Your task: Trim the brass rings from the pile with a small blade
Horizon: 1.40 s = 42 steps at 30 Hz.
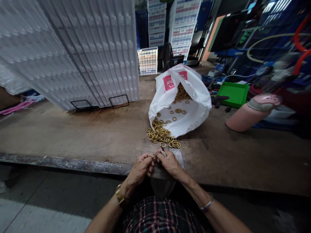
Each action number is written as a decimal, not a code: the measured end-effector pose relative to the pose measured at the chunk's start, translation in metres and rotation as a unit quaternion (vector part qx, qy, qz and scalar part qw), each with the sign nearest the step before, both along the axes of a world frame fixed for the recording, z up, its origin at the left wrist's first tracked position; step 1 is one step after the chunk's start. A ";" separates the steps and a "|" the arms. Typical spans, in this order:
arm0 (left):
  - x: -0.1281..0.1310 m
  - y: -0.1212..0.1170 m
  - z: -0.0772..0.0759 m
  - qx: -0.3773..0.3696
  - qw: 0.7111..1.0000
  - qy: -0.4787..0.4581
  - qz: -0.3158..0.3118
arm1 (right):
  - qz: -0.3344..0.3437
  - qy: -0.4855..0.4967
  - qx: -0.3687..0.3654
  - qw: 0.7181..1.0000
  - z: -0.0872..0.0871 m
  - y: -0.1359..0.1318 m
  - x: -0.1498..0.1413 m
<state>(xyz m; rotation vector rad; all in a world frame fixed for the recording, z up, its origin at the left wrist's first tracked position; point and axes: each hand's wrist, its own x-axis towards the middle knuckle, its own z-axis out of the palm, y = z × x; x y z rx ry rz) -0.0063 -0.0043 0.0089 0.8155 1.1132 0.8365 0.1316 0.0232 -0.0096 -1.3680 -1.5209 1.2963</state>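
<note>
My left hand [143, 165] is closed, pinching a small brass ring [154, 156] at the table's front edge. My right hand [171, 164] meets it there, fingers wrapped round a slim hand tool [163, 152] with a pale grey body and a dark tip pointing up and away. Its kind is hard to make out, and its working end is partly hidden by the fingers. Just beyond both hands lies a heap of brass rings [160, 133], spilling from the mouth of a white woven sack [194, 113]. More rings lie inside the sack.
Tall stacked clear plastic trays [102, 58] stand at the back left, with black wire stands [119, 101] at their foot. To the right are a pink bottle [250, 113] and a green tray [233, 94]. White crates [148, 61] are stacked behind the wooden table [73, 132].
</note>
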 end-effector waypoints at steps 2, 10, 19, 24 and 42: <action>0.002 -0.001 0.000 0.013 1.000 0.023 0.005 | 0.002 -0.015 0.017 1.000 0.000 -0.001 -0.001; 0.002 -0.004 -0.006 0.040 0.997 0.063 -0.004 | 0.029 -0.035 0.031 0.998 -0.001 0.001 -0.002; 0.001 -0.005 -0.006 0.032 0.999 0.018 0.017 | 0.073 -0.271 0.159 0.947 -0.005 -0.004 0.012; 0.001 -0.005 -0.012 0.037 0.999 0.020 0.024 | 0.137 -0.376 0.163 0.902 0.001 -0.012 0.009; -0.003 -0.007 -0.010 0.032 0.998 -0.040 0.027 | 0.109 -0.465 0.095 0.873 0.017 -0.006 -0.002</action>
